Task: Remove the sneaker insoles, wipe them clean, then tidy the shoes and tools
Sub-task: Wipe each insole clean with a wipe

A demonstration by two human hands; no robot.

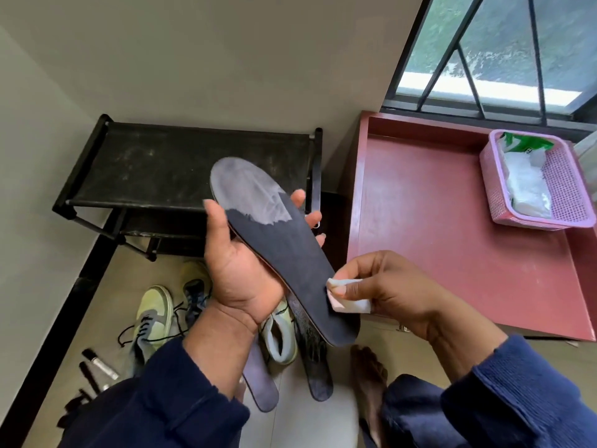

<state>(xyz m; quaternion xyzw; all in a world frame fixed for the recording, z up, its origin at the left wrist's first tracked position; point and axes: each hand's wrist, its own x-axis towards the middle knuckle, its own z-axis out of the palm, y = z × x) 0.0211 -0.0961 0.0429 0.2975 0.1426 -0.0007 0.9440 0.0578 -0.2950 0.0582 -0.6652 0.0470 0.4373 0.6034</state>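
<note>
The right hand (384, 286) pinches a small folded white wipe (347, 300) between thumb and fingers and presses it on the heel end of a long dark insole with a worn grey toe (274, 244). The left hand (245, 266) curls its fingers around the middle of that insole and holds it up in the air — above the yellow-and-grey sneakers (155, 318) on the floor. Two more dark insoles (315, 360) lie by the sneakers. A pink plastic basket (568, 189) sits on the red tabletop (436, 221).
</note>
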